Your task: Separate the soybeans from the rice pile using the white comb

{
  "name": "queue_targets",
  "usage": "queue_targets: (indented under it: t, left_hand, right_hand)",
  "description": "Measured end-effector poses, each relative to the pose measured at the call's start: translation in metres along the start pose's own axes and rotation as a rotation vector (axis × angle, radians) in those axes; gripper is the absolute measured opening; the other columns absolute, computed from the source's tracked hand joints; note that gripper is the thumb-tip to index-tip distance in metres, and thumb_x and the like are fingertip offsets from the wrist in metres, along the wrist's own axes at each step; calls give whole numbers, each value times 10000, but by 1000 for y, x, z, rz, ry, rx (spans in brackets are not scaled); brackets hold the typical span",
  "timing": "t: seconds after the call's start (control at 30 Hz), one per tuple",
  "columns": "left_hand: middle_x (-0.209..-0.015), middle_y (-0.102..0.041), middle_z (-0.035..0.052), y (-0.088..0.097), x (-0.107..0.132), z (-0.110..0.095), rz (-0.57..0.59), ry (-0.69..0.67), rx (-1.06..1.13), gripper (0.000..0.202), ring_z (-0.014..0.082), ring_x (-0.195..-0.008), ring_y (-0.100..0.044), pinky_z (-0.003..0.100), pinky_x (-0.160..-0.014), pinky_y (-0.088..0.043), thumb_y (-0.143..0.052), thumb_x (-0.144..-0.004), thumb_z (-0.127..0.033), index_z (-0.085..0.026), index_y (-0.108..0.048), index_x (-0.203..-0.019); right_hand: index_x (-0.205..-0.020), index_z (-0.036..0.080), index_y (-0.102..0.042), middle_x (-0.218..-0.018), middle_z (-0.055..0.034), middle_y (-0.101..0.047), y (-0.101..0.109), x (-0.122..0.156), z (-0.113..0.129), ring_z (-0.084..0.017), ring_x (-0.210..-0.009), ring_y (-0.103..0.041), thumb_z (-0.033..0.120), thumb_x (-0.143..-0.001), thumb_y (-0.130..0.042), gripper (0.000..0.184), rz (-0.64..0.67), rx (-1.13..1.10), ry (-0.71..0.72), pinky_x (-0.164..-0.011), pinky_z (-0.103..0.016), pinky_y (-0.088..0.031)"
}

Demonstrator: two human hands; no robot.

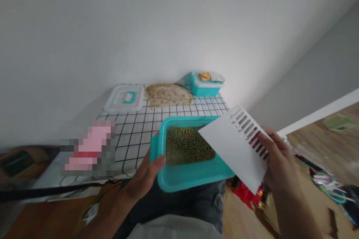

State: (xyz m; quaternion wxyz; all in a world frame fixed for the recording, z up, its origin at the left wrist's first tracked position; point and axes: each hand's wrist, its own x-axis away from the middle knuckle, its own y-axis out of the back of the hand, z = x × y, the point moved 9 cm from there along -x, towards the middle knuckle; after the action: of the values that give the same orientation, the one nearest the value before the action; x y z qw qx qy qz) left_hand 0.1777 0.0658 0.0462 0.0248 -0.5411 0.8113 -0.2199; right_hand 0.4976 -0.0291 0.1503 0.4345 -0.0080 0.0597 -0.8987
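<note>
My left hand (146, 177) grips the near left edge of a teal plastic box (185, 177) filled with small greenish-yellow beans (186, 145). The box juts out over the front of the table, above my lap. My right hand (276, 160) holds a white plastic sheet with a row of slots (237, 145), tilted over the box's right side. Its fingers close on the slotted edge.
A checked cloth (134, 130) covers the table. At the back lie a clear lid with a teal latch (125, 98), a heap of yellow grain (168, 95) and a second teal box (206, 84). A blurred pink patch (89, 149) is at the left. Clutter (328, 183) lies on the floor at the right.
</note>
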Motion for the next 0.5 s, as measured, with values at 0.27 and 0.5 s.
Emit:
queue_targets:
  t: [0.27, 0.5]
  left_hand:
    - [-1282, -679, 71, -9, -11, -2, 14, 78, 62, 591, 307, -1291, -551, 419, -1060, -475, -584, -891, -514, -196, -526, -1385]
    - [-1284, -678, 79, -3, -4, 8, -12, 134, 78, 595, 325, -1291, -548, 440, -1063, -480, -590, -878, -522, -196, -542, -1374]
  right_hand:
    - [-874, 188, -682, -697, 20, -715, 1, -28, -21, -162, -557, -662, 392, -756, -750, 246, -112, -120, -157, -457, -236, -502]
    - [-1036, 168, -711, -758, -7, -760, 4, -29, -52, -228, -643, -725, 407, -782, -725, 350, -113, -138, -329, -550, -315, -595]
